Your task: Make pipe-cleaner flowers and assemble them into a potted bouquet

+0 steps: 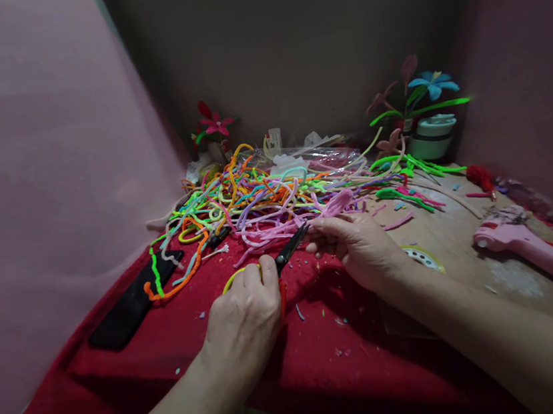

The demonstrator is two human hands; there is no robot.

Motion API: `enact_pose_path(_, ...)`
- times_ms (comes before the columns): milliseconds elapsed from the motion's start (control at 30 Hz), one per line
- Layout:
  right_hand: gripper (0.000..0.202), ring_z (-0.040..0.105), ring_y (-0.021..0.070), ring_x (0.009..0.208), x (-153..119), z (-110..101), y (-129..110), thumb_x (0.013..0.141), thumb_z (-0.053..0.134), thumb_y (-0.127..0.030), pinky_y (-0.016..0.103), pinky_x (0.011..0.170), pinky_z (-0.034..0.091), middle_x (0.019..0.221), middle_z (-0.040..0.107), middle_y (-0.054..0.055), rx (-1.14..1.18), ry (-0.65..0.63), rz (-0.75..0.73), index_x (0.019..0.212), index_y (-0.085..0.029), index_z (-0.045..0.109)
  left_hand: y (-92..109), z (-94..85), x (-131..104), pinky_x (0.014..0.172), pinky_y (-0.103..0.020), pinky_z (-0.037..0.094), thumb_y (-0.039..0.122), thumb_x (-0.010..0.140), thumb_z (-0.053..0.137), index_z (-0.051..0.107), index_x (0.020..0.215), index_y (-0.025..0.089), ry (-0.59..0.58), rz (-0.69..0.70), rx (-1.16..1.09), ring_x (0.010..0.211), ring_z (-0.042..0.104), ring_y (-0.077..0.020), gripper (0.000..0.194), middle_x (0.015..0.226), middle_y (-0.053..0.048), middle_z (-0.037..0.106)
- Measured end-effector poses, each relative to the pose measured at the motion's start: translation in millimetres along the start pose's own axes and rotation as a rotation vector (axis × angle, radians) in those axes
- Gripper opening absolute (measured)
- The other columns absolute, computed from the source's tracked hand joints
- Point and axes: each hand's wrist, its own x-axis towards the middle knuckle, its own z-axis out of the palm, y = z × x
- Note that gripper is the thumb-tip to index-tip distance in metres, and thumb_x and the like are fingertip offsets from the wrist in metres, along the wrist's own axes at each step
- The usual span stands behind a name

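My left hand (pixel 245 301) is closed round the handles of a pair of scissors (pixel 292 249) with dark blades and a yellow and red grip. The blade tips reach up to the fingertips of my right hand (pixel 349 242). Those fingers pinch a pink pipe cleaner piece (pixel 337 205) with a looped, petal-like end standing above them. Whether the blades touch the pink piece I cannot tell. Just behind both hands lies a big tangled heap of coloured pipe cleaners (pixel 255 196).
A black phone-like slab (pixel 125 309) lies left on the red cloth (pixel 326 362). Right are a pink glue gun (pixel 544 255), a cardboard sheet (pixel 465 264) and a round white disc (pixel 422 258). Behind stand a pale lidded container (pixel 432 139), a blue flower (pixel 433 85) and a pink flower (pixel 216 124).
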Motion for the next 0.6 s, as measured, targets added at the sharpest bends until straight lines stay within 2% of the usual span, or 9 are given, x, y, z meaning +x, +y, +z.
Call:
enact_pose_path(133,0.009,0.059,0.0117,0.052,0.0,-0.8,0.6,0.063,0.067,-0.022,0.024,0.052,0.045,0.064,0.067,0.004,0.025,0.000,0.010,0.062,-0.013,0.066,-0.1,1.7,-0.9,0.052,-0.023,0.047,0.008,0.084,0.030,0.050,0.110,0.013,-0.004,0.014,-0.007,0.070,0.060,-0.0185,0.033,0.078,-0.008,0.056)
enact_pose_path(300,0.010,0.059,0.0115,0.051,1.1,-2.8,3.8,0.062,0.067,-0.023,0.023,0.051,0.045,0.063,0.067,0.004,0.072,-0.006,0.067,0.063,-0.013,0.067,-0.9,5.8,-0.6,0.056,-0.023,0.050,0.006,0.082,0.030,0.046,0.115,0.010,-0.012,0.042,-0.081,0.074,0.061,-0.0180,0.037,0.084,-0.010,0.058)
enact_pose_path(467,0.009,0.058,0.0108,0.051,2.1,-3.6,4.9,0.063,0.065,-0.022,0.022,0.049,0.043,0.060,0.066,0.003,0.111,-0.015,0.127,0.063,-0.013,0.067,0.3,4.8,-0.3,0.053,-0.025,0.050,0.007,0.082,0.029,0.048,0.111,0.009,-0.079,0.081,-0.141,0.065,0.061,-0.0172,0.034,0.078,-0.008,0.058)
enact_pose_path(600,0.010,0.058,0.0102,0.052,1.9,-3.9,3.5,0.063,0.063,-0.020,0.022,0.051,0.045,0.063,0.067,0.004,0.122,-0.007,0.143,0.065,-0.012,0.068,-3.3,5.7,-0.3,0.055,-0.027,0.050,0.008,0.082,0.031,0.044,0.116,0.009,-0.100,0.074,-0.213,0.068,0.062,-0.0186,0.036,0.081,-0.009,0.060)
